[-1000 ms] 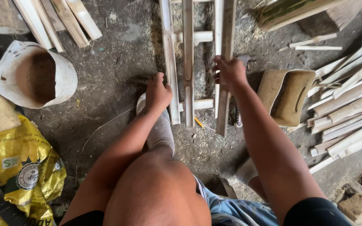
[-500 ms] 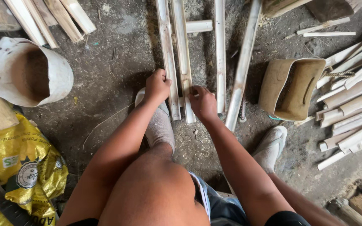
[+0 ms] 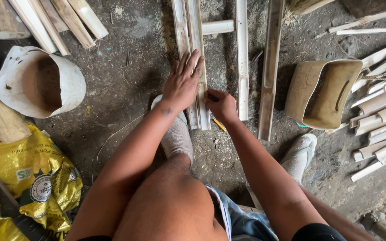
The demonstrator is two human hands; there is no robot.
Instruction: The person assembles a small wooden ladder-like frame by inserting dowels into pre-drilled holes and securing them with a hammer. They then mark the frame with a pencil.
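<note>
Since the earlier frame, the left hand (image 3: 183, 82) has been spread flat, fingers open, on the bamboo slats (image 3: 197, 67), while the right hand (image 3: 222, 105) is closed around a small tool.

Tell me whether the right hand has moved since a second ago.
Yes. The right hand moved left, from the right-hand slats to the left slat pair.

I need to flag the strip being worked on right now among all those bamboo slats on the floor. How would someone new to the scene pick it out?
Start at the pale strips laid lengthwise on the dark dirt floor, ahead of the person's grey-socked foot. Go to the leftmost pair, lying tight together. The one meant is the right strip of that pair: only it has the left hand pressed flat on it and the right hand at its edge.
</note>
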